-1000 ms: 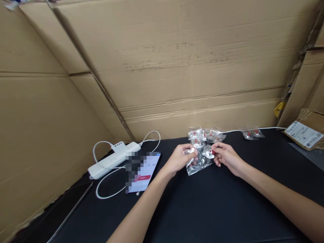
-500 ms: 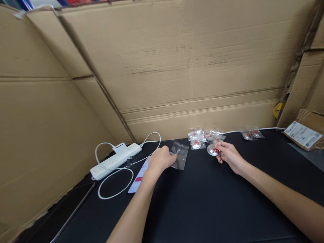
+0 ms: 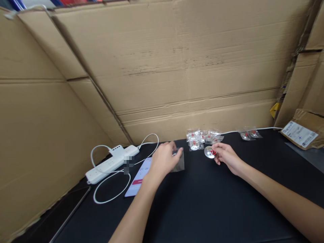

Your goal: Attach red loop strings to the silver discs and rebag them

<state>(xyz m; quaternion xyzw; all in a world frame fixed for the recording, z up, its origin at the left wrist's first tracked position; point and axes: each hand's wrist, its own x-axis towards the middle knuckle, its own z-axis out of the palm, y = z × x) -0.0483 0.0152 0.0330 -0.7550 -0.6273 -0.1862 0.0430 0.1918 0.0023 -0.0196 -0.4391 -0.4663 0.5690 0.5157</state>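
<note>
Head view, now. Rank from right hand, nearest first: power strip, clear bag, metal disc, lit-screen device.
From the right hand:
1. metal disc: in its grip
2. clear bag: to its left, at the left hand
3. lit-screen device: farther left, past the left hand
4. power strip: farthest left

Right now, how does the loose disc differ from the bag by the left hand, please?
The disc is round; the bag is straight-edged. The disc is silvery with red; the bag is see-through. The right hand holds the disc; the left hand partly hides the bag. Both are next to a hand.
</note>
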